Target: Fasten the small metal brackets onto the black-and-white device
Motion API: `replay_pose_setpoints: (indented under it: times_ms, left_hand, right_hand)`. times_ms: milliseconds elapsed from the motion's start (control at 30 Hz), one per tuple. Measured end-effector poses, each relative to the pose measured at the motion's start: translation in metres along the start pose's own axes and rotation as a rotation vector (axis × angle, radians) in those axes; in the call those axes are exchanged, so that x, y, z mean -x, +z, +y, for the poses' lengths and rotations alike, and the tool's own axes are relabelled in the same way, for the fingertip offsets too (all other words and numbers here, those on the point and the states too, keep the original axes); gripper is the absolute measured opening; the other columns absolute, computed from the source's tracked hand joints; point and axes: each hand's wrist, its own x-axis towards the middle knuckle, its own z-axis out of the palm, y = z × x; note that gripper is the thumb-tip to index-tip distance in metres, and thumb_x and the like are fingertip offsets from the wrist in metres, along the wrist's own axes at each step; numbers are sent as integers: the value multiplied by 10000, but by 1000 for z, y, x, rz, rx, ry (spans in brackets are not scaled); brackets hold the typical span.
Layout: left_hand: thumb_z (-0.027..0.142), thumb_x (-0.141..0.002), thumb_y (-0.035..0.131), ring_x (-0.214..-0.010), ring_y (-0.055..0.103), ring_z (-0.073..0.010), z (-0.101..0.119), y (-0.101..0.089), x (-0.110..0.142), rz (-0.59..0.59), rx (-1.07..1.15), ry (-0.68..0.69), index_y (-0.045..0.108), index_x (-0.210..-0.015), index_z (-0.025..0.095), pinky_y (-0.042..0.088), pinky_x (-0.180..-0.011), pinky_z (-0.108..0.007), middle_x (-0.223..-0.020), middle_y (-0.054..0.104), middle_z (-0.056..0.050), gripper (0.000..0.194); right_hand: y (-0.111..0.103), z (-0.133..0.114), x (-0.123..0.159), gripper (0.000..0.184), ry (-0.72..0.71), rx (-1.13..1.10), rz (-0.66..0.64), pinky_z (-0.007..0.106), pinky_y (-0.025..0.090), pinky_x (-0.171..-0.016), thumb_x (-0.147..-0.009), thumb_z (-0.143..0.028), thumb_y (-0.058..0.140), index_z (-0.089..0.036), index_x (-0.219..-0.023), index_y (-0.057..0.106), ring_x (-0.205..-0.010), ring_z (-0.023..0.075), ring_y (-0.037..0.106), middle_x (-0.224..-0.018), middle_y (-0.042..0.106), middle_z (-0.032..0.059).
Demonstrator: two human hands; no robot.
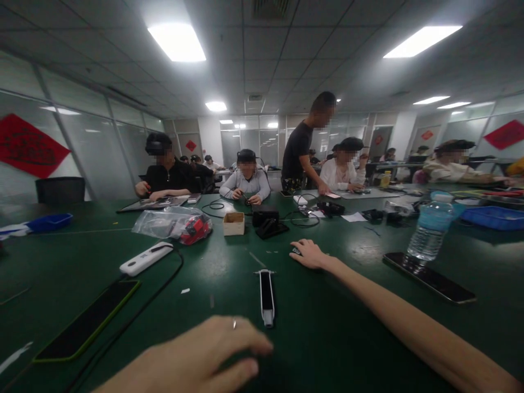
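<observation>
On the green table, a slim white device with a long black face lies lengthwise in front of me. My left hand hovers or rests near its lower end, thumb and fingers apart, with nothing between them; a ring is on one finger. Farther out to the right, my right hand is low at the table top with its fingers curved around a small dark thing with pale marks. Most of that thing is hidden by the fingers, so its kind is unclear.
A green-edged phone, a white power strip with a black cable, and a plastic bag with red parts lie left. Ahead stands a small box. A water bottle stands by another phone at right. Several people work beyond.
</observation>
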Motion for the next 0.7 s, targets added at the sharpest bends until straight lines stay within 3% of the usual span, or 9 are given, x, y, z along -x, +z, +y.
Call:
replay_pose_setpoints:
  times_ms: [67,133,267,433,600,700]
  left_hand:
    - [444,-896,384,-1123,503,-198,-15,-13,-41,57,-21,16,487,-1262,309,401,-958,-338,-1252,532,-15,404]
    - [416,-888,422,-1147,475,-208,-34,-14,-79,140,-74,25,473,-1261,254,396,-968,-351,-1270,501,-51,409]
    - [396,-879,452,-1118,483,-219,-66,8,-122,218,-143,19,489,-1214,185,397,-967,-370,-1230,508,-93,399]
    - [390,-918,381,-1168,441,-210,-79,30,-118,269,-135,29,490,-1218,197,378,-991,-376,-1243,505,-83,373]
    - [386,-944,313,-1236,382,-191,-85,32,-99,309,-123,35,423,-1289,214,335,-1037,-366,-1345,427,-70,402]
    - [392,-944,307,-1236,382,-194,-88,33,-95,328,-129,26,382,-1322,212,332,-1041,-367,-1358,414,-72,425]
  right_hand:
    - [12,-3,-1,536,3,1,20,469,336,-947,-885,-497,363,-170,-1298,459,-1184,323,396,-1290,440,172]
    - [17,-6,1,512,-10,1,37,451,325,-968,-900,-465,347,-150,-1286,468,-1198,303,388,-1298,441,167]
    - [20,-11,7,457,-66,-1,53,388,305,-1008,-914,-385,345,-127,-1265,484,-1217,256,382,-1304,453,151]
    - [22,-21,25,424,-171,-67,57,371,310,-1029,-920,-333,323,-132,-1252,492,-1228,221,384,-1303,461,120]
    - [9,-41,53,415,-268,-148,3,362,298,-1056,-916,-309,332,-143,-1263,487,-1252,210,365,-1317,447,116]
    - [-3,-44,57,443,-295,-161,-32,364,304,-1055,-913,-376,358,-184,-1301,452,-1264,213,359,-1354,424,91]
